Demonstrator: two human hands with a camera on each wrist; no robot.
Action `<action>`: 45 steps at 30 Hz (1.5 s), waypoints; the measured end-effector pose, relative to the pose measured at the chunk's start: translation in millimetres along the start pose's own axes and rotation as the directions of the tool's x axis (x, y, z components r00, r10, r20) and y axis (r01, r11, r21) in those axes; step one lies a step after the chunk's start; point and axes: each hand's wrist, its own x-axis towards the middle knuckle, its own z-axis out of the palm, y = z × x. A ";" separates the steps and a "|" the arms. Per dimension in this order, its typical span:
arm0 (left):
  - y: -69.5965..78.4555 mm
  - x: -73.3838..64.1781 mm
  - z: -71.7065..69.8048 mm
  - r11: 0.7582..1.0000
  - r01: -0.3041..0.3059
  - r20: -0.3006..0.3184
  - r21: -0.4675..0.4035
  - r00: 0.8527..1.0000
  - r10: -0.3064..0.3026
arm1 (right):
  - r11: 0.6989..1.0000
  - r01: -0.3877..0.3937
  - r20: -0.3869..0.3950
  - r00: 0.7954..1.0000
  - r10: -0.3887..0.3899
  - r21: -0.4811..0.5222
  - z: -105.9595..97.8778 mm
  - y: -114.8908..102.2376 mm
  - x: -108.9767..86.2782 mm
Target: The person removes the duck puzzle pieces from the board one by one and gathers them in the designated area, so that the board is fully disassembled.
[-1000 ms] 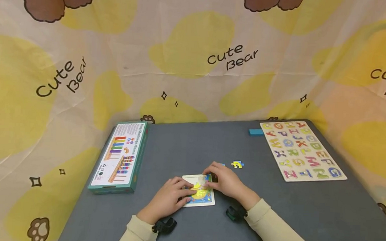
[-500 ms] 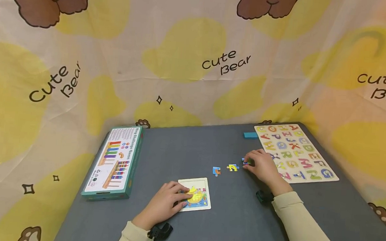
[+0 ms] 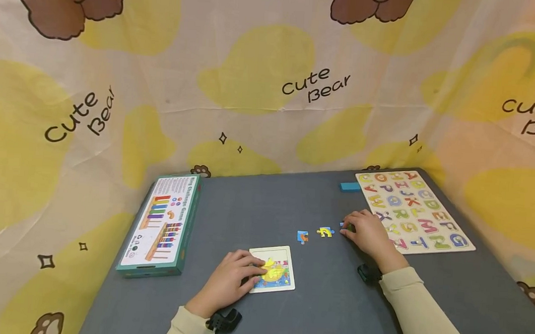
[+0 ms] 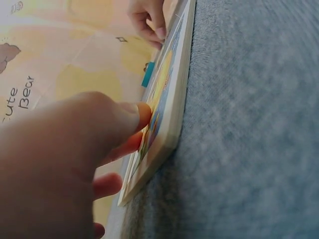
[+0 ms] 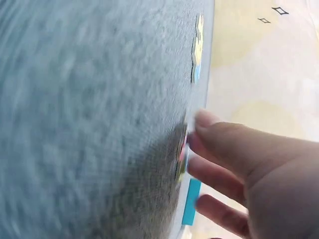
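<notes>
My left hand (image 3: 228, 282) rests its fingertips on a small square jigsaw puzzle in a pale wooden tray (image 3: 292, 269). Its picture is mostly yellow on blue. In the left wrist view the thumb lies against the tray's (image 4: 172, 122) picture side. Farther right, my right hand (image 3: 373, 237) is at a loose puzzle piece (image 5: 182, 152) lying flat on the table; the hand covers most of that piece in the head view. Its thumb stands a little apart from the piece. To its left lie a yellow puzzle piece (image 3: 325, 231) and a blue and orange one (image 3: 302, 236).
A boxed ring game (image 3: 160, 222) lies at the left of the grey table (image 3: 247, 211). At the right is a wooden alphabet board (image 3: 417, 210), close beside my right hand. A blue block (image 3: 350, 187) touches or nearly touches the board's far left corner. Printed cloth (image 3: 254, 75) hangs behind.
My right hand has left the puzzle tray and moved right to the loose piece, uncovering the blue and orange piece. My left hand has stayed on the puzzle. The head view has shifted slightly.
</notes>
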 end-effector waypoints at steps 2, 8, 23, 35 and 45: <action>-0.8 -0.7 0.1 1.000 0.007 0.005 -0.007 1.000 -0.007 | 1.000 0.023 -0.051 0.998 -0.023 0.012 1.2 -6.7 0.6; -0.9 -0.4 -0.1 0.999 0.026 0.013 -0.030 1.000 -0.026 | 0.980 0.095 -0.117 0.990 -0.075 0.175 -0.7 -59.8 10.8; -22.8 -13.0 -7.9 0.972 0.219 0.148 -0.081 0.967 -0.206 | 0.834 0.144 0.265 0.908 -0.326 0.533 41.3 -186.6 11.7; -19.6 -11.9 -7.8 0.976 0.203 0.163 -0.083 0.969 -0.188 | 0.874 0.151 0.275 0.913 -0.303 0.461 62.8 -191.5 5.5; -17.7 -14.0 -7.4 0.980 0.177 0.152 -0.088 0.975 -0.163 | 0.897 0.097 0.279 0.931 -0.235 0.431 67.5 -193.8 0.6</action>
